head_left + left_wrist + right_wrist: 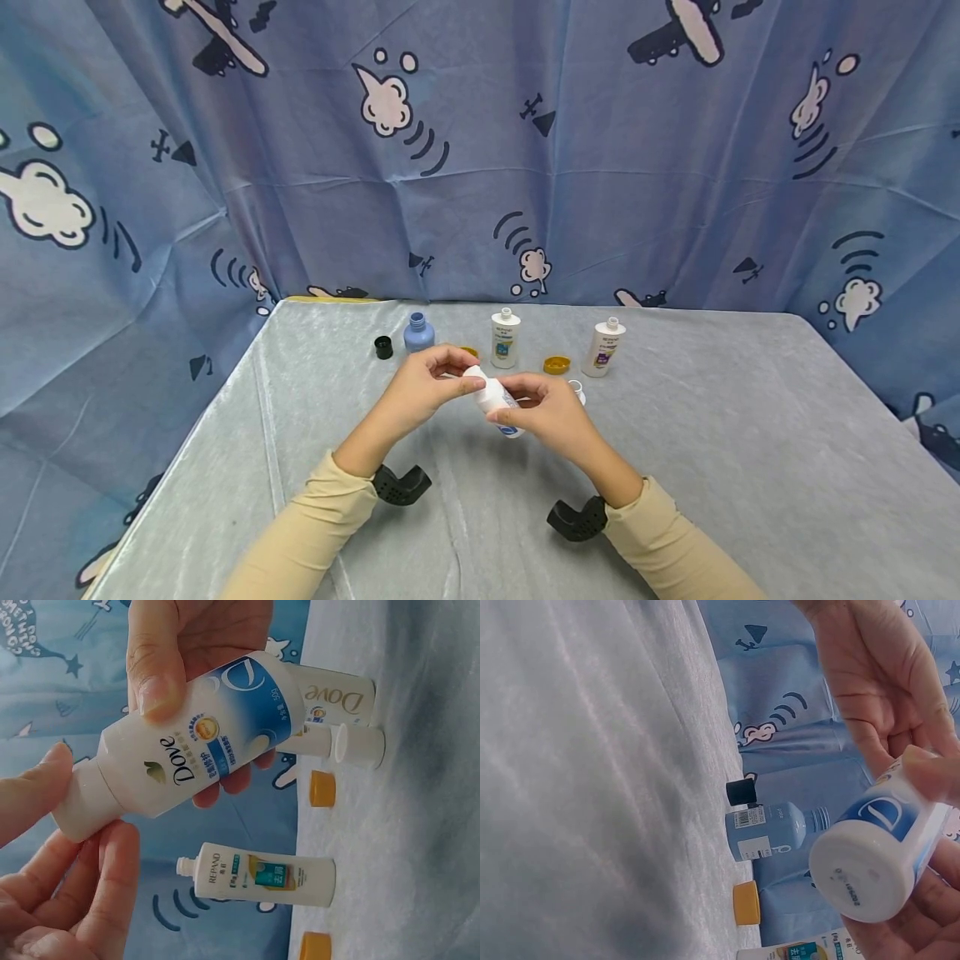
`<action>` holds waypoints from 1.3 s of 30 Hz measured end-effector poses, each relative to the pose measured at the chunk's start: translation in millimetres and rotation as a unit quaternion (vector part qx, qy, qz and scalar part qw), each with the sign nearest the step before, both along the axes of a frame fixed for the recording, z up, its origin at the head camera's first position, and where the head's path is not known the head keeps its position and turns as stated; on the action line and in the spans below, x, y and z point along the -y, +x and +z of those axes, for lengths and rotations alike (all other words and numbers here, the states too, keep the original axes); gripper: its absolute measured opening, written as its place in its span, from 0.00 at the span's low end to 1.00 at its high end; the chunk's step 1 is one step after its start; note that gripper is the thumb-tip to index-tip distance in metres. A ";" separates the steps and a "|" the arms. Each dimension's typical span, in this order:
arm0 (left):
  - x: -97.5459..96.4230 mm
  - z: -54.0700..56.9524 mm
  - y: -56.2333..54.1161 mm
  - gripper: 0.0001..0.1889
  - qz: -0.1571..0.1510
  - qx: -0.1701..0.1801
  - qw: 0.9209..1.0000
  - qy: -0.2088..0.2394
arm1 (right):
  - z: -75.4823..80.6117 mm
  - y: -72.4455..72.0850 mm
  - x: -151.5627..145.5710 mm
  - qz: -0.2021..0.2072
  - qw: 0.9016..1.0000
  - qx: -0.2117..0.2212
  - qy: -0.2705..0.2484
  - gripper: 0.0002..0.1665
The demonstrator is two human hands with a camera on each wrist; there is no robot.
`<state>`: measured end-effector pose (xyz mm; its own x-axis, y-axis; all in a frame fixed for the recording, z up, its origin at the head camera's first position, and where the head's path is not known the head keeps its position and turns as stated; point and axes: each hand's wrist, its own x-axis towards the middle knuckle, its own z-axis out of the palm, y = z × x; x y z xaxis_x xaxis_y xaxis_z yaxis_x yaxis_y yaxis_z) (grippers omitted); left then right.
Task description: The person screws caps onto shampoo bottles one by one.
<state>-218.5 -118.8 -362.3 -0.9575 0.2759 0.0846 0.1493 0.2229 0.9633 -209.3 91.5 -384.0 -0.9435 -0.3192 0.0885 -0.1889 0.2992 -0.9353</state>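
Note:
Both hands hold a small white Dove bottle above the table, tilted, with its base towards the right. The left hand pinches the white cap at the bottle's top between thumb and fingers. My right hand grips the bottle's body, thumb on one side and fingers round the other. In the right wrist view the blue lower label and white base face the camera. The cap sits on the bottle's neck; how tightly cannot be told.
Behind the hands stand an uncapped blue bottle, a black cap, two uncapped white bottles and yellow caps. Another Dove bottle and a white cap are near the right hand. A patterned curtain hangs behind the table.

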 end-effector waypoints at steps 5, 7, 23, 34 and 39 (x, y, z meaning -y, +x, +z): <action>0.1 1.1 1.5 0.15 -0.026 -0.015 1.000 0.010 | 0.1 -0.1 -0.1 -0.001 1.000 -0.010 0.000 0.24; 0.5 0.5 1.6 0.15 -0.035 -0.021 0.999 0.007 | -0.4 0.0 -0.4 -0.002 1.000 -0.014 0.002 0.24; -1.3 -0.7 3.8 0.15 -0.023 -0.046 0.999 0.000 | 0.0 -0.8 -0.8 0.007 1.000 -0.016 0.008 0.23; 2.2 -4.7 -1.6 0.16 -0.015 -0.001 0.999 0.034 | -1.3 -1.0 0.8 0.017 1.000 -0.014 -0.014 0.23; 1.5 -5.4 -2.5 0.17 -0.014 0.013 0.999 0.048 | -0.7 -0.2 0.8 0.008 1.000 -0.006 -0.021 0.23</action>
